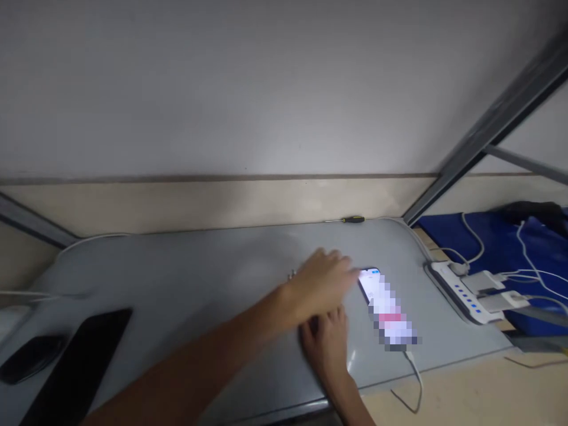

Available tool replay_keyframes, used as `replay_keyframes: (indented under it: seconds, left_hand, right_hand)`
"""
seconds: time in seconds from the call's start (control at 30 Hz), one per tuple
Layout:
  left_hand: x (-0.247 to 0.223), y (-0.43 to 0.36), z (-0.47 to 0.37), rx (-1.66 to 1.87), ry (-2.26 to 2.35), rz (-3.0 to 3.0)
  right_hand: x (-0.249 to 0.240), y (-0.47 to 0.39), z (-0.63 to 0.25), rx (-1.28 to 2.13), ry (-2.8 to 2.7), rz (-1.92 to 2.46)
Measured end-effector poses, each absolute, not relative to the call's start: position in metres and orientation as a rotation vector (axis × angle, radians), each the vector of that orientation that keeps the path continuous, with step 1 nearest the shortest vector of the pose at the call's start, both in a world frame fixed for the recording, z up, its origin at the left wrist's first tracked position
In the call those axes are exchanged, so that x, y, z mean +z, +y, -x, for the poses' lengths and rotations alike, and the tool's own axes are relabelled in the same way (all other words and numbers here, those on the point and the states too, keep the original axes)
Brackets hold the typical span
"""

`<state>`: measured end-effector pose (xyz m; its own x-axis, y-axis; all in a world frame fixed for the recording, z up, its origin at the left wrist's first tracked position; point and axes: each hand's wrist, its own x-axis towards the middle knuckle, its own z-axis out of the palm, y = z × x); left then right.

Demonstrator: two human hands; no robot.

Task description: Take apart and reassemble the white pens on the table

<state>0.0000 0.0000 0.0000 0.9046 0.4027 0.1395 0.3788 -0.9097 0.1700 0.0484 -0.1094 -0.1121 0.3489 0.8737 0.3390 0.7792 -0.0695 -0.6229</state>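
Head view showed our left hand (pixel 322 284) open, fingertips at the lit phone (pixel 386 307); our right hand (pixel 326 343) lay empty beside it, so light, steady taps suited best.

— How was the left hand (pixel 322 287) held?
— It was stretched forward on a bare forearm, palm down, fingers loosely spread and blurred.
— And the right hand (pixel 326 343)?
— It was kept low beneath the left, palm down, partly hidden by it.
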Motion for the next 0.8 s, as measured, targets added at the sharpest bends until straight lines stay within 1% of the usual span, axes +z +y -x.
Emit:
replay_keyframes:
  seconds: [0.1, 0.3, 0.6, 0.8]
  left_hand:
    - [-0.015, 0.020, 0.025, 0.116, 0.748, -2.975]
    - [-0.066, 0.033, 0.070, 0.101, 1.031, -2.886]
    - [-0.104, 0.036, 0.075, 0.554, 1.130, -2.516]
    - [-0.112, 0.040, 0.078, 0.645, 1.059, -2.406]
  right_hand:
    - [-0.109, -0.110, -0.047, 0.127, -1.530, 1.989]
    - [-0.104, -0.109, -0.045, 0.215, -1.578, 2.118]
    - [-0.087, -0.083, -0.043, 0.332, -1.641, 2.350]
    - [-0.077, -0.064, -0.040, 0.451, -1.692, 2.439]
